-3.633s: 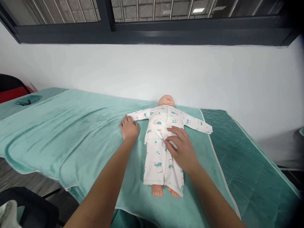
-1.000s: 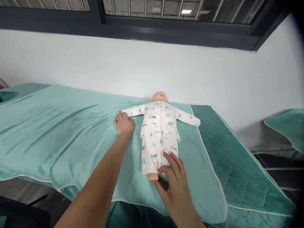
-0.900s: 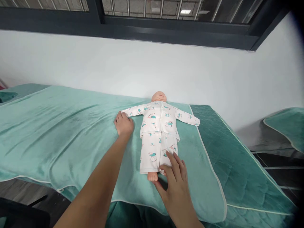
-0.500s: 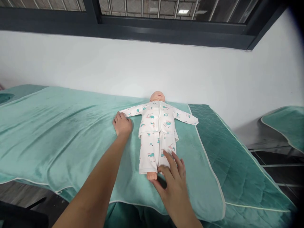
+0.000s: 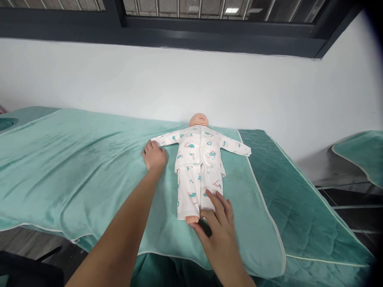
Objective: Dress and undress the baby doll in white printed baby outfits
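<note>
A baby doll (image 5: 198,119) lies on its back on a light green blanket, arms spread, head by the wall. It wears a white printed jacket (image 5: 194,149), closed down the front, and matching trousers (image 5: 188,187). My left hand (image 5: 154,155) is closed at the cuff of the sleeve on the left, its fingertips curled out of sight. Over the lower trouser leg on the right, my right hand (image 5: 220,227) bends thumb and forefinger around the hem, while the other fingers rest on the cloth. One bare foot (image 5: 192,219) pokes out beside the thumb; the other is hidden.
The blanket (image 5: 89,159) covers most of the bed, over a darker quilted cover (image 5: 287,199) on the right. A white wall (image 5: 179,83) and a dark window frame (image 5: 209,38) stand behind. Another green cloth (image 5: 363,153) hangs at the far right.
The trouser leg on the left has shifted slightly right, and a little less of its foot shows. Both hands keep almost the same places.
</note>
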The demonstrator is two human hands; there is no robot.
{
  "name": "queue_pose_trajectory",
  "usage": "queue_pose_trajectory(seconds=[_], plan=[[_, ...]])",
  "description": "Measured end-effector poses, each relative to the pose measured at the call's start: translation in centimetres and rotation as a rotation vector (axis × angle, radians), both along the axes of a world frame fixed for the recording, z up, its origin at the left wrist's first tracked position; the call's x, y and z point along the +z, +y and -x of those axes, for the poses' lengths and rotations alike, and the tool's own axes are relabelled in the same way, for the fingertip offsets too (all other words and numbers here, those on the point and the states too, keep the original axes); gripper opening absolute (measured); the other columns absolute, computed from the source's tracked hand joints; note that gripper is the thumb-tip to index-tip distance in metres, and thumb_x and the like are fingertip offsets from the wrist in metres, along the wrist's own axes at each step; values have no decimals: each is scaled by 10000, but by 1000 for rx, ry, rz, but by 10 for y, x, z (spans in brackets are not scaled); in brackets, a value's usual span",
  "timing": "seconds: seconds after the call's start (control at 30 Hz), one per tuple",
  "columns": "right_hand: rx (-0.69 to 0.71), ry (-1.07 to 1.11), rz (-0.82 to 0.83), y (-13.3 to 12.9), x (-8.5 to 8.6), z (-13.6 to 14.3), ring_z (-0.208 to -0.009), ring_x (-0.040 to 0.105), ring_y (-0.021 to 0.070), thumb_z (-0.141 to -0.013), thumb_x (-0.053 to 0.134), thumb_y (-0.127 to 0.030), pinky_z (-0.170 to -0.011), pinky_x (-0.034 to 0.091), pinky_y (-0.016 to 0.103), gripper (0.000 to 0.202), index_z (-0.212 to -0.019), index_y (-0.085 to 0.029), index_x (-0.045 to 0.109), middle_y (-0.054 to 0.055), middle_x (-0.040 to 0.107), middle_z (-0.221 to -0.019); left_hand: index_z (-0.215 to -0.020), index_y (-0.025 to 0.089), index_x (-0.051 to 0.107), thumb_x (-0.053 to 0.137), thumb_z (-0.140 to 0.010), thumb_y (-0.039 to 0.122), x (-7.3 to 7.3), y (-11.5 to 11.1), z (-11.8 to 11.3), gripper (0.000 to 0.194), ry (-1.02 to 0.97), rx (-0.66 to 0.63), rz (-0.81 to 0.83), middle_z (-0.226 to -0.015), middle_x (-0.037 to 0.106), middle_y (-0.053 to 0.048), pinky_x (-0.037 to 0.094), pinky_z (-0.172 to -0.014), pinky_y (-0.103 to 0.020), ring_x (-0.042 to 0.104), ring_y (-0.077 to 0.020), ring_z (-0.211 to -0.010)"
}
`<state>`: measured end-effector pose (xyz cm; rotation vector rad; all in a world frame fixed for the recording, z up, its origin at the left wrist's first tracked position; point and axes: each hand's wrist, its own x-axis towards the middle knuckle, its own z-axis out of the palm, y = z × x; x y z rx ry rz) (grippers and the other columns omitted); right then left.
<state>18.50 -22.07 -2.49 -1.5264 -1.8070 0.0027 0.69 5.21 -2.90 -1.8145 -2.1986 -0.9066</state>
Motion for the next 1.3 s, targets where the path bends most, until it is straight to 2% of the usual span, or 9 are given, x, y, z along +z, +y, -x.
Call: queue_pose_trajectory(seconds=[0.2,0.33,0.6,0.77,0.87,0.97,1.03,1.17,1.3], plan=[[9,-10,26,-3,0,-3,-1428,292,356,-879,663,-345,-1080,358,654,165,-961,-241,564,90,414,-1498,-1315,118,509,433,-855,233,-1,1,1,479,1,-8,0,-1464,471,-174,323,-1120,-478,449,-315,-1320],[45,6,20,-2,4,-4,-1436,279,349,-884,660,-354,-1076,392,631,207,-1036,-249,567,92,393,-1513,-1323,122,504,430,-856,231,-1,1,1,485,-10,-9,6,-1466,466,-172,315,-1125,-477,443,-314,-1328],[120,16,28,-3,11,-6,-1429,307,339,-889,658,-327,-1077,428,594,205,-1065,-258,579,76,406,-1505,-1326,117,507,432,-854,232,-1,1,0,491,-8,-6,4,-1458,475,-172,317,-1124,-477,456,-317,-1310],[73,97,33,-19,-4,-31,-1386,386,334,-891,652,-333,-997,522,536,464,-1323,-285,490,101,414,-1491,-1320,127,511,436,-851,230,-1,1,0,486,-1,3,10,-1469,470,-163,325,-1124,-473,457,-310,-1314],[-22,132,91,-26,-18,-46,-1335,452,304,-927,581,-296,-967,548,496,503,-1406,-287,428,113,417,-1465,-1305,127,517,439,-850,232,-1,1,0,473,3,6,0,-1473,466,-163,328,-1125,-471,452,-310,-1322],[-101,175,106,-23,-25,-50,-1236,527,268,-933,556,-270,-955,544,468,448,-1369,-270,454,112,496,-1352,-1303,120,516,435,-853,234,-1,1,0,471,6,-4,-15,-1473,461,-169,328,-1127,-473,437,-310,-1336],[-99,200,120,-17,-24,-47,-1126,581,241,-933,549,-247,-905,551,431,368,-1297,-264,501,93,565,-1237,-1305,116,513,438,-848,231,0,0,0,477,1,-6,-16,-1471,460,-173,326,-1126,-478,441,-316,-1329],[-70,258,113,-12,-14,-43,-944,621,203,-942,513,-216,-763,540,333,178,-1106,-244,575,66,616,-1061,-1302,119,517,438,-849,227,0,0,0,473,-12,-1,8,-1478,454,-168,320,-1132,-475,441,-316,-1328],[-50,290,47,-21,-3,-47,-886,621,184,-936,507,-209,-711,522,286,96,-1006,-233,567,54,607,-992,-1302,126,514,446,-848,229,0,0,-1,471,-4,-1,-1,-1469,463,-170,320,-1129,-479,455,-321,-1316]])
